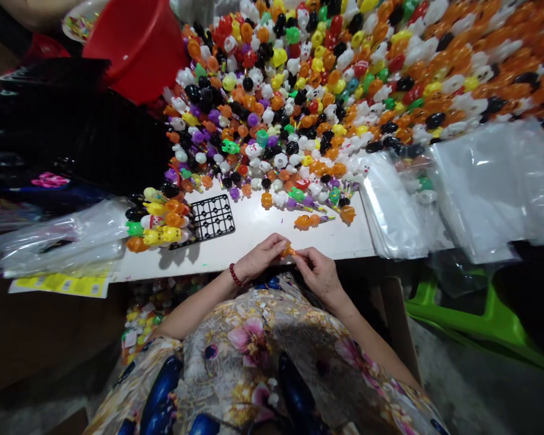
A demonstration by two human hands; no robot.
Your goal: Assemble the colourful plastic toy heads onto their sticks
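Just over the table's front edge, my left hand (263, 257) and my right hand (318, 270) meet at a small orange plastic figure (288, 250). My left fingers wrap round its body, while my right fingertips pinch its other end. Most of the figure is hidden by the fingers. Ahead on the white tabletop (254, 229) lies another orange figure on a stick (309, 221). Left of my hands is a black grid rack (214, 216), with several coloured figures (163, 223) grouped upright at its left part.
A large heap of coloured plastic figures (276, 103) covers the table's back. Clear plastic bags (399, 211) lie at right, more bags (68, 232) at left. A red bucket (138, 48) stands back left; a green stool (476, 311) is at lower right.
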